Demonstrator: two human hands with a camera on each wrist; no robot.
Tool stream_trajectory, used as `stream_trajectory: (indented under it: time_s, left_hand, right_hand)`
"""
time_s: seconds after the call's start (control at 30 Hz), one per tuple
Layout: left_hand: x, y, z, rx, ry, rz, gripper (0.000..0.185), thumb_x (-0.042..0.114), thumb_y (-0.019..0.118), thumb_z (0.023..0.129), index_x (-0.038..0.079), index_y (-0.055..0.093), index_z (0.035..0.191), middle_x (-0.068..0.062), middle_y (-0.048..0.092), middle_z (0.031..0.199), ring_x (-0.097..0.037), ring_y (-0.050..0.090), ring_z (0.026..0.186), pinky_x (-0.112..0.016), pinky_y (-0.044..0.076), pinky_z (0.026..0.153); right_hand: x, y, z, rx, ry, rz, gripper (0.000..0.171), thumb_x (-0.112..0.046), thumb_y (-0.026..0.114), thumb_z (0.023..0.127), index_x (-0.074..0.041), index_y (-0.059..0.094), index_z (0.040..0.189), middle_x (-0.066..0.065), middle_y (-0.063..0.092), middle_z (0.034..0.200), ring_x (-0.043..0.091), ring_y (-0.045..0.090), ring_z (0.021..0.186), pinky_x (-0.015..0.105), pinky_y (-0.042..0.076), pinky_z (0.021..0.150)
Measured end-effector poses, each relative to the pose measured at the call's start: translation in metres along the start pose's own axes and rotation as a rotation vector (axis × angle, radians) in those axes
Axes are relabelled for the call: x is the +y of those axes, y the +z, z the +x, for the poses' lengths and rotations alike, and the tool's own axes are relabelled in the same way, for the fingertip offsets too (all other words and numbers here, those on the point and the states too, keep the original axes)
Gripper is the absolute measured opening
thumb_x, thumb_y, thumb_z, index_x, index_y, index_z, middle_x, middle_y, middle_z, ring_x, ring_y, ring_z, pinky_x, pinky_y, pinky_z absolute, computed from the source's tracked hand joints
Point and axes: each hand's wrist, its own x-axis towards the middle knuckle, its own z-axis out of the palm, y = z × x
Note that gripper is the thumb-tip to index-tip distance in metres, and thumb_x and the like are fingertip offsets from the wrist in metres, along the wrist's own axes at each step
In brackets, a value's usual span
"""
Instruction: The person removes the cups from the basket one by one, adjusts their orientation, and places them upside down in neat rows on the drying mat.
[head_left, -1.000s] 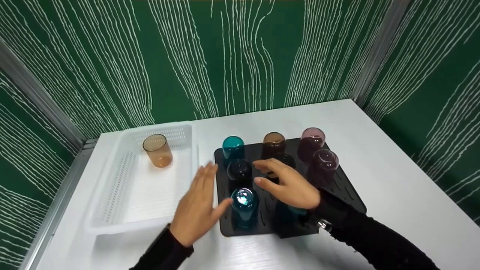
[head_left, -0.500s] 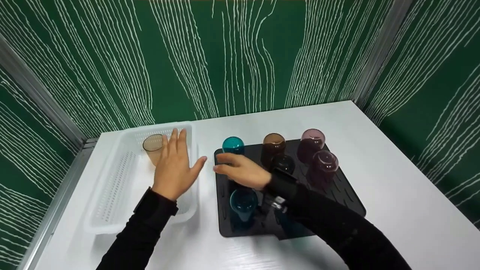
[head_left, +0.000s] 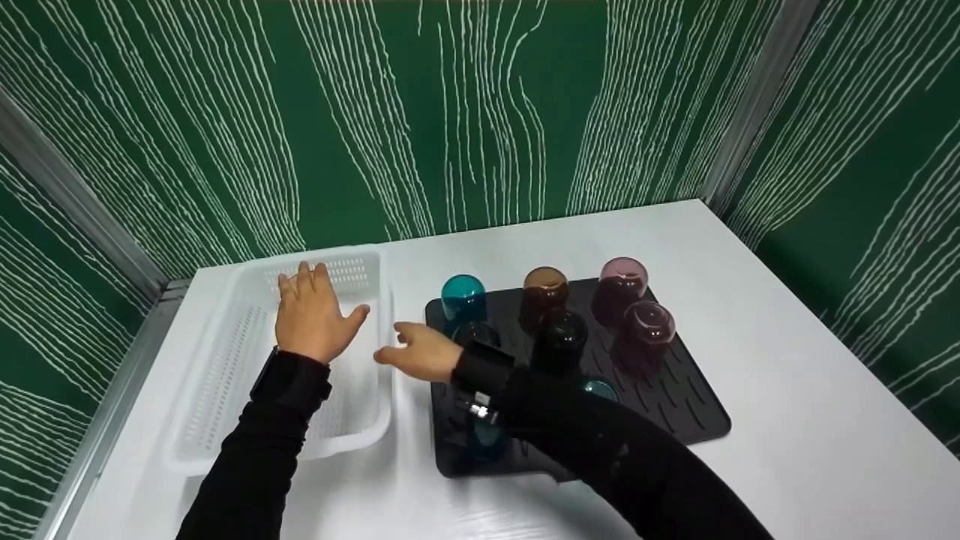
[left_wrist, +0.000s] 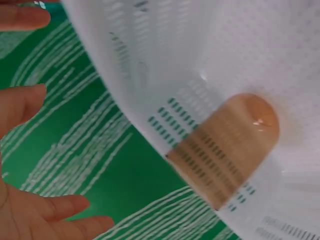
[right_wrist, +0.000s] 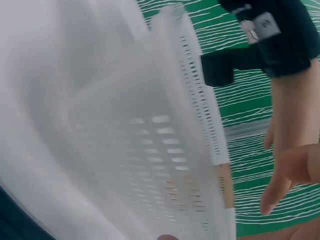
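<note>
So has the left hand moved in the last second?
Yes. The left hand has gone away from the person and leftward, from beside the black mat to over the white basket.

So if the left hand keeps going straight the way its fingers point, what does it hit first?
Most likely the amber cup in the white basket, straight ahead of the left hand; the head view hides it, so depth is uncertain.

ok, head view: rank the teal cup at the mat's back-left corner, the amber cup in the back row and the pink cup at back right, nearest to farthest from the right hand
1. teal cup: mat's back-left corner, just behind the right hand.
2. amber cup: back row, middle, farther right.
3. pink cup: back-right corner, farthest.
</note>
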Motion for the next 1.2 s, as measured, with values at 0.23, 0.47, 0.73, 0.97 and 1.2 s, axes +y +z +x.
stream_trajectory:
  time_s: [0.23, 0.47, 0.73, 0.97, 1.2]
  left_hand:
    - [-0.017, 0.015, 0.009, -0.090, 0.007, 0.037, 0.081, 0.038, 0.067, 0.073, -0.016, 0.036, 0.124, -0.035, 0.034, 0.128, -0.046, 0.025, 0.122, -0.054, 0.012, 0.101]
    - [-0.023, 0.018, 0.007, -0.248, -0.105, 0.017, 0.064, 0.034, 0.065, 0.075, -0.009, 0.046, 0.118, -0.030, 0.045, 0.118, -0.052, 0.032, 0.112, -0.058, 0.033, 0.086]
    - [-0.026, 0.028, 0.006, -0.127, -0.097, 0.006, 0.028, 0.011, 0.051, 0.084, -0.013, 0.055, 0.097, -0.031, 0.056, 0.090, -0.045, 0.051, 0.092, -0.053, 0.038, 0.083]
    - [-0.027, 0.027, 0.005, -0.149, -0.258, 0.014, 0.021, 0.004, 0.044, 0.084, -0.005, 0.061, 0.092, -0.027, 0.061, 0.085, -0.040, 0.058, 0.076, -0.050, 0.044, 0.052]
    - [-0.032, 0.029, 0.007, -0.231, -0.357, -0.008, 0.028, 0.009, 0.041, 0.085, 0.004, 0.061, 0.104, -0.024, 0.060, 0.097, -0.034, 0.058, 0.076, -0.047, 0.045, 0.054]
  right_hand:
    - [0.004, 0.024, 0.013, -0.029, 0.116, 0.056, 0.062, -0.032, 0.058, 0.083, 0.005, 0.036, 0.129, 0.017, 0.049, 0.120, 0.023, 0.057, 0.090, 0.030, 0.052, 0.062]
    - [0.006, 0.026, 0.014, 0.015, -0.004, -0.220, 0.032, -0.034, 0.055, 0.085, -0.006, 0.051, 0.071, 0.002, 0.050, 0.065, 0.016, 0.053, 0.056, 0.024, 0.039, 0.048]
    - [0.006, 0.026, 0.013, 0.034, -0.047, -0.336, 0.037, -0.037, 0.053, 0.085, -0.009, 0.052, 0.061, 0.000, 0.051, 0.057, 0.013, 0.046, 0.053, 0.024, 0.037, 0.050]
    - [0.008, 0.027, 0.013, -0.008, -0.018, -0.234, 0.040, -0.035, 0.054, 0.085, -0.011, 0.050, 0.052, 0.001, 0.058, 0.049, 0.010, 0.052, 0.043, 0.021, 0.037, 0.043]
    - [0.009, 0.025, 0.013, -0.024, -0.003, -0.181, 0.043, -0.033, 0.055, 0.085, -0.012, 0.045, 0.049, 0.011, 0.065, 0.062, 0.018, 0.062, 0.054, 0.020, 0.039, 0.045]
